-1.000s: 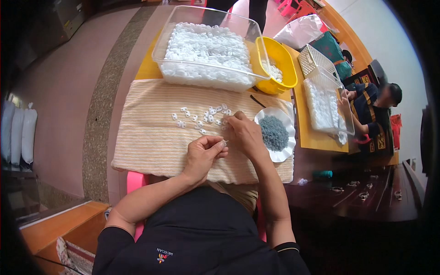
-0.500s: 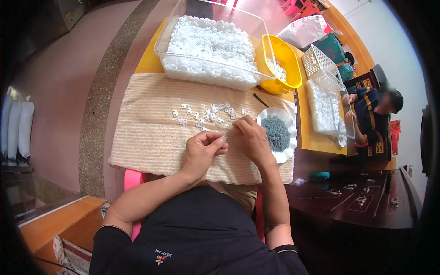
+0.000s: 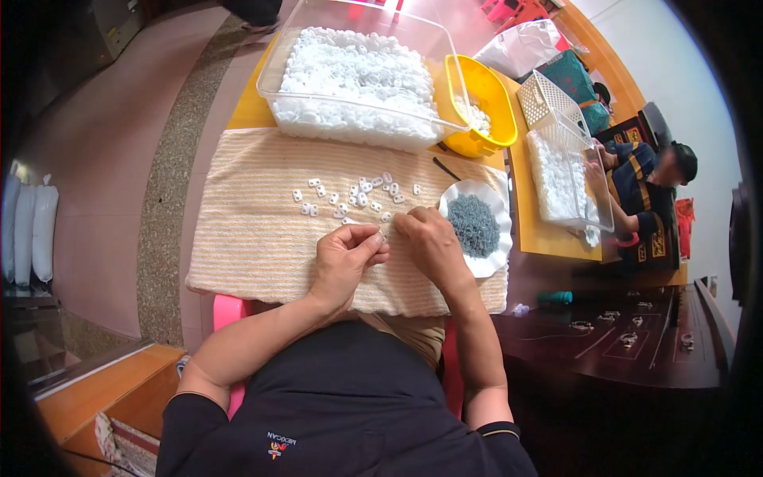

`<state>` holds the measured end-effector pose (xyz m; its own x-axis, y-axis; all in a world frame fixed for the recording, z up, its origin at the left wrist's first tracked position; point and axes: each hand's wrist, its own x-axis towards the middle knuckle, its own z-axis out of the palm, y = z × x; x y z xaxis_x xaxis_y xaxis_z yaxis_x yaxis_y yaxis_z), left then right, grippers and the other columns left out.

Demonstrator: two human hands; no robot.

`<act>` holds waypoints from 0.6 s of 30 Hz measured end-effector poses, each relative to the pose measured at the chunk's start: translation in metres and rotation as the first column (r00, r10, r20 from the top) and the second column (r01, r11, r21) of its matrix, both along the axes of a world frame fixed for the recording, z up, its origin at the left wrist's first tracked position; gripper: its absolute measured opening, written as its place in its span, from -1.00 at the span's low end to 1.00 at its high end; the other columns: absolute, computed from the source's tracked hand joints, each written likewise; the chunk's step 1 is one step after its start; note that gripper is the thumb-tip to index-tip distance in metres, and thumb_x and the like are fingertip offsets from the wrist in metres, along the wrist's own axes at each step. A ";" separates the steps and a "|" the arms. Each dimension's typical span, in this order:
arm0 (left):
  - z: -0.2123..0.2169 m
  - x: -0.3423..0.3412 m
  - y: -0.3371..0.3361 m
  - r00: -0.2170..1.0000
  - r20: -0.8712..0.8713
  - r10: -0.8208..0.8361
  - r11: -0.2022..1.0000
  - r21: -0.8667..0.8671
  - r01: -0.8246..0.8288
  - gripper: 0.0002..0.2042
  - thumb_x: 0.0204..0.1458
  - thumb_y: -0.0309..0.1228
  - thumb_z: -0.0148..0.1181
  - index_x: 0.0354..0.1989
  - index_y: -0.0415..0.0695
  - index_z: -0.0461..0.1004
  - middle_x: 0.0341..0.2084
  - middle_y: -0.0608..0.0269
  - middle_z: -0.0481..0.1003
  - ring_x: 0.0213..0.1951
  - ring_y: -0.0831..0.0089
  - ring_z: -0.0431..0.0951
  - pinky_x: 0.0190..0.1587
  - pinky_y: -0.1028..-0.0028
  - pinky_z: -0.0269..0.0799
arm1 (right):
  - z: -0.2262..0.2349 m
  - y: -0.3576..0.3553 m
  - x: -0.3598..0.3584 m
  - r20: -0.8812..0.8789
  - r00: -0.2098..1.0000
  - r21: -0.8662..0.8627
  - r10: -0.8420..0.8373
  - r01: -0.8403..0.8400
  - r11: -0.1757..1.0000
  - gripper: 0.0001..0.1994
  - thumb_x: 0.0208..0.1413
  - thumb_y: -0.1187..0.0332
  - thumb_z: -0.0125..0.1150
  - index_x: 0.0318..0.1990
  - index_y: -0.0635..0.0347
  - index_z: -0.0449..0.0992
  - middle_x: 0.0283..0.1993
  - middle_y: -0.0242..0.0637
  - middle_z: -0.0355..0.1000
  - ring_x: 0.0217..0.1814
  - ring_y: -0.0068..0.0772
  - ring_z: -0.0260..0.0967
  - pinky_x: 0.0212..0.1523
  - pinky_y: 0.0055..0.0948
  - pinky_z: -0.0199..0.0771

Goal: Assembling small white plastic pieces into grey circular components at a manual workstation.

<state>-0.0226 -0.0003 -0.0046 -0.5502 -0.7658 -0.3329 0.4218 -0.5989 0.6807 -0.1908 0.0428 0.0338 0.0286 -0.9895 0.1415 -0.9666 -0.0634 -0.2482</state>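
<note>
My left hand (image 3: pixel 346 258) is closed in a pinch above the striped towel (image 3: pixel 246 230), with a tiny pale piece at its fingertips whose kind is too small to tell. Close to its right, my right hand (image 3: pixel 433 242) has its fingers curled together and pointing down; whatever they hold is hidden. Small white two-holed plastic pieces (image 3: pixel 352 200) lie scattered on the towel just beyond both hands. To the right of my right hand stands a white wavy-rimmed dish (image 3: pixel 502 208) heaped with small grey-blue parts (image 3: pixel 474 226).
A clear bin (image 3: pixel 278 99) full of white pieces stands beyond the towel, beside a yellow basin (image 3: pixel 502 99). Near them lies a thin black strip (image 3: pixel 446 168). On the right, a person (image 3: pixel 636 179) works at another clear bin (image 3: pixel 560 187). A walking person's foot (image 3: pixel 261 29) shows at far left.
My right hand's fingertips have drawn back slightly from the scattered pieces toward my left hand, which keeps its pinch. A person's leg and foot have come into view at the top left.
</note>
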 end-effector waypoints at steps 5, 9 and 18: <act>0.000 0.000 0.000 1.000 0.005 -0.017 1.000 -0.002 0.017 -0.87 0.10 -0.58 0.15 -0.19 -0.29 0.45 -0.39 0.20 0.52 -0.35 0.52 0.57 -0.26 0.57 0.58 | -0.003 0.005 0.004 -0.062 0.998 -0.015 0.000 -0.001 1.000 -0.71 -0.06 0.55 0.05 -0.13 0.21 0.48 -0.27 -0.12 0.40 -0.19 -0.08 0.37 -0.11 -0.24 0.41; 0.000 0.000 -0.001 1.000 0.016 -0.019 1.000 0.004 0.018 -0.86 0.09 -0.58 0.15 -0.18 -0.29 0.45 -0.39 0.20 0.52 -0.35 0.52 0.57 -0.26 0.58 0.58 | 0.004 0.005 0.003 0.006 1.000 0.006 0.002 -0.002 1.000 -0.70 -0.10 0.58 0.11 -0.14 0.23 0.48 -0.28 -0.12 0.42 -0.23 -0.08 0.39 -0.14 -0.29 0.43; 0.001 0.000 -0.003 0.998 0.023 -0.054 0.999 0.006 0.054 -0.82 0.10 -0.57 0.15 -0.13 -0.32 0.45 -0.38 0.14 0.55 -0.37 0.51 0.58 -0.26 0.59 0.57 | -0.017 0.023 0.001 0.787 0.582 0.129 -0.205 0.170 0.977 -0.72 0.05 0.59 0.23 -0.04 0.33 0.49 -0.40 -0.49 0.38 -0.35 -0.73 0.31 -0.32 -0.66 0.36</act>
<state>-0.0230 -0.0029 -0.0035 -0.5830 -0.7331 -0.3502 0.3727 -0.6243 0.6866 -0.1902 0.0653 0.0166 -0.2639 -0.9644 -0.0198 -0.3762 0.1217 -0.9185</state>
